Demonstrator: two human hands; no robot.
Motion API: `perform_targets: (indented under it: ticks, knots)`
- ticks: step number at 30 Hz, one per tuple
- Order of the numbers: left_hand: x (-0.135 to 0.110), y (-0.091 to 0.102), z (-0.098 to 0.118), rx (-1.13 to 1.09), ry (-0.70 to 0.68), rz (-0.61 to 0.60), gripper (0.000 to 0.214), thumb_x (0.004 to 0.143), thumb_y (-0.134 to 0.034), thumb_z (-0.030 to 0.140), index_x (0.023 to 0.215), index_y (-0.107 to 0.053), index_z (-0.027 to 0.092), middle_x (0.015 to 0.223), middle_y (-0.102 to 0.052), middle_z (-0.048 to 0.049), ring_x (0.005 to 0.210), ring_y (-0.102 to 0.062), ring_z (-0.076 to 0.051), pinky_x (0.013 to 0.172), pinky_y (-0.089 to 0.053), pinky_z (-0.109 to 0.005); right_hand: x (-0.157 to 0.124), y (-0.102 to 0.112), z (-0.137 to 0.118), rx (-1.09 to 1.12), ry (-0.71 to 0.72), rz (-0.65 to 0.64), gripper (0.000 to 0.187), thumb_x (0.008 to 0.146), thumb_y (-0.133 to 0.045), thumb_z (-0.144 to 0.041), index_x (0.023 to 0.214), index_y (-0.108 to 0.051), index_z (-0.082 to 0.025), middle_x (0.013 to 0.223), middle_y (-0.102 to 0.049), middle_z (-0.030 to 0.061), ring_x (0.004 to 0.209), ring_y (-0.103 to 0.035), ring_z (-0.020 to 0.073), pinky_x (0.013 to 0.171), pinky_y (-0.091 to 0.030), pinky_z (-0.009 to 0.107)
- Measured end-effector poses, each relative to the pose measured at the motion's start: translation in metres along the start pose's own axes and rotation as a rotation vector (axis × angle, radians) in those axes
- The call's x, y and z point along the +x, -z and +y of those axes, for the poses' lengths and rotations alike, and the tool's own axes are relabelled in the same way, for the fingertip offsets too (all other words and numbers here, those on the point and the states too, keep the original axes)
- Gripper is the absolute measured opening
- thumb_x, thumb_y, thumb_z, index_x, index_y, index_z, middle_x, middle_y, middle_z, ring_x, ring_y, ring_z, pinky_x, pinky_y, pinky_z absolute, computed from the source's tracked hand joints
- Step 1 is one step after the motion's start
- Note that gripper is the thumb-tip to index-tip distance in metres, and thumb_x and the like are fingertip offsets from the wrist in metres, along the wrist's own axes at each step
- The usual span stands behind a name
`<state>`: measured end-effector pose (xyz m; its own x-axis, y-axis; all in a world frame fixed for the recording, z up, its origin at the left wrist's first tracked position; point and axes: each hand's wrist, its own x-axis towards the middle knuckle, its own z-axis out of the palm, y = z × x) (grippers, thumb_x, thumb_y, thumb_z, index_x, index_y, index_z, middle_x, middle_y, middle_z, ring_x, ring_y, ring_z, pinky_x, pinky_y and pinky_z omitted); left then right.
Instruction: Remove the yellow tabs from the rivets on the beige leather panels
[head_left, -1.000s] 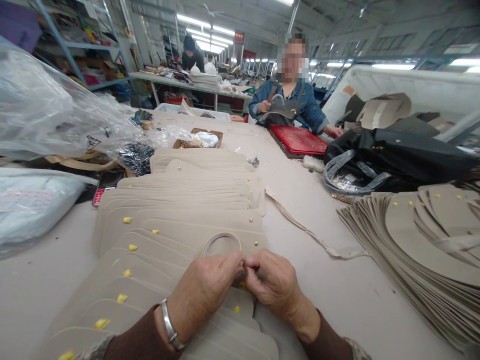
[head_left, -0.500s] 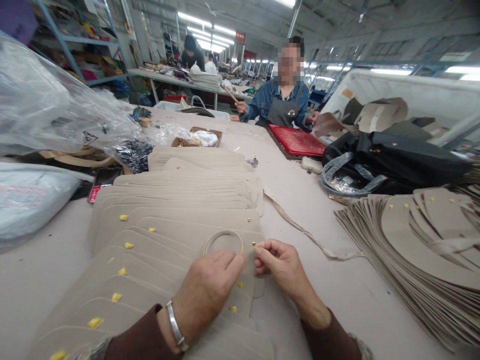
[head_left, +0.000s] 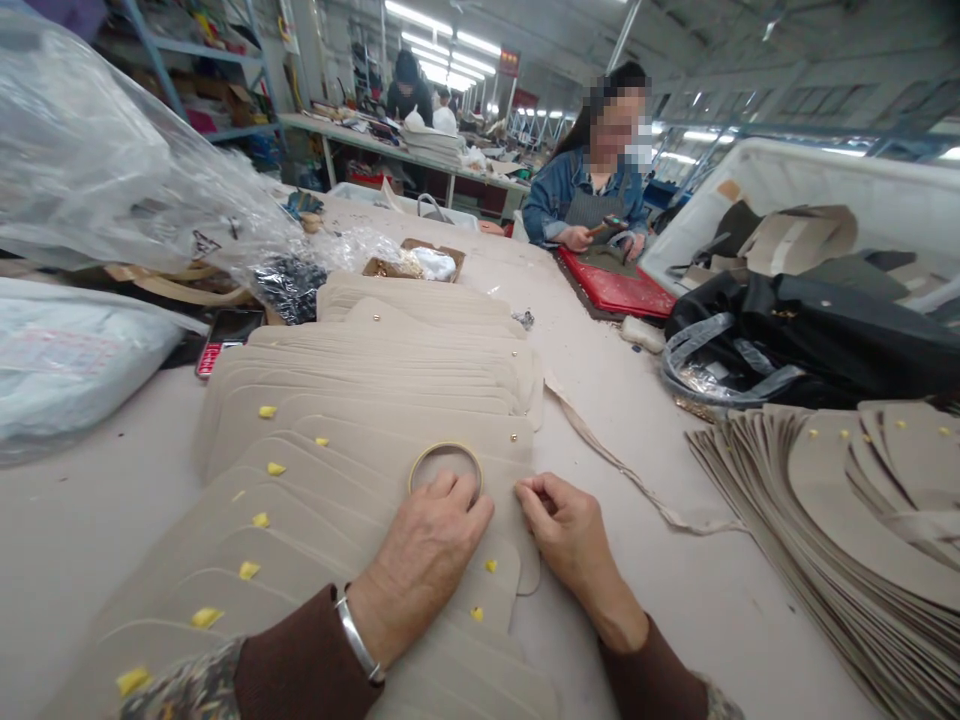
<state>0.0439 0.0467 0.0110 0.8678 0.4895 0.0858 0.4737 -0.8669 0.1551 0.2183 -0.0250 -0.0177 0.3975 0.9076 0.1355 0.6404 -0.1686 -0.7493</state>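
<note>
The left hand (head_left: 420,565) curls over a tape roll (head_left: 448,446) lying on overlapping tan panels (head_left: 375,455); its grip is hidden. The right hand (head_left: 566,520) pinches finger and thumb together at a panel's edge, contents unclear. Red lettering on the white bag (head_left: 67,370) is unreadable.

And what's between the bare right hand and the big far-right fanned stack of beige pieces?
In the head view, a thin, wrinkled beige strip lies on the pale tabletop.
</note>
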Motion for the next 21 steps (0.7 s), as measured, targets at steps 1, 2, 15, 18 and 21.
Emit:
perform_targets:
  ticks: [1,2,15,18,21]
  knots:
    - [0.000,-0.001,0.000,0.003,0.000,0.004,0.009,0.091,-0.050,0.011,0.088,-0.056,0.017,0.091,-0.056,-0.0070,0.082,-0.051,-0.023,0.072,-0.048,-0.038,0.000,-0.001,0.000,-0.037,0.031,0.021,0.021,0.087,-0.056,-0.029,0.073,-0.066,-0.018,0.056,-0.060,-0.0015,0.048,-0.050,0.0109,0.046,-0.037,0.020]
    - [0.000,-0.002,-0.001,0.004,0.001,0.008,0.009,0.091,-0.049,0.011,0.087,-0.055,0.017,0.090,-0.056,-0.0067,0.081,-0.050,-0.023,0.071,-0.047,-0.038,0.001,-0.002,-0.001,-0.070,0.059,0.040,0.021,0.086,-0.056,-0.027,0.071,-0.066,-0.018,0.057,-0.061,-0.0012,0.050,-0.051,0.0113,0.048,-0.037,0.021]
    - [-0.003,-0.005,-0.003,0.025,0.025,0.028,0.015,0.089,-0.048,0.008,0.086,-0.056,0.020,0.085,-0.055,-0.0050,0.076,-0.049,-0.023,0.069,-0.043,-0.037,0.001,0.001,0.003,0.228,-0.251,0.010,0.035,0.084,-0.059,-0.042,0.109,-0.057,-0.018,0.059,-0.061,-0.0049,0.042,-0.057,0.0131,0.036,-0.044,0.021]
    - [-0.003,-0.003,-0.003,0.025,0.025,0.024,0.015,0.088,-0.048,0.007,0.084,-0.055,0.020,0.084,-0.055,-0.0048,0.075,-0.049,-0.023,0.068,-0.042,-0.037,-0.006,0.002,0.006,0.244,-0.192,-0.015,0.026,0.086,-0.058,-0.043,0.086,-0.063,-0.017,0.056,-0.061,-0.0019,0.047,-0.059,0.0132,0.043,-0.047,0.021]
    - [-0.002,-0.001,-0.002,0.027,0.032,0.029,0.016,0.088,-0.047,0.007,0.084,-0.054,0.020,0.083,-0.055,-0.0045,0.074,-0.048,-0.024,0.068,-0.043,-0.038,-0.007,-0.001,0.004,0.061,-0.029,0.025,0.020,0.087,-0.057,-0.033,0.080,-0.068,-0.018,0.059,-0.065,0.0006,0.052,-0.059,0.0134,0.050,-0.047,0.022]
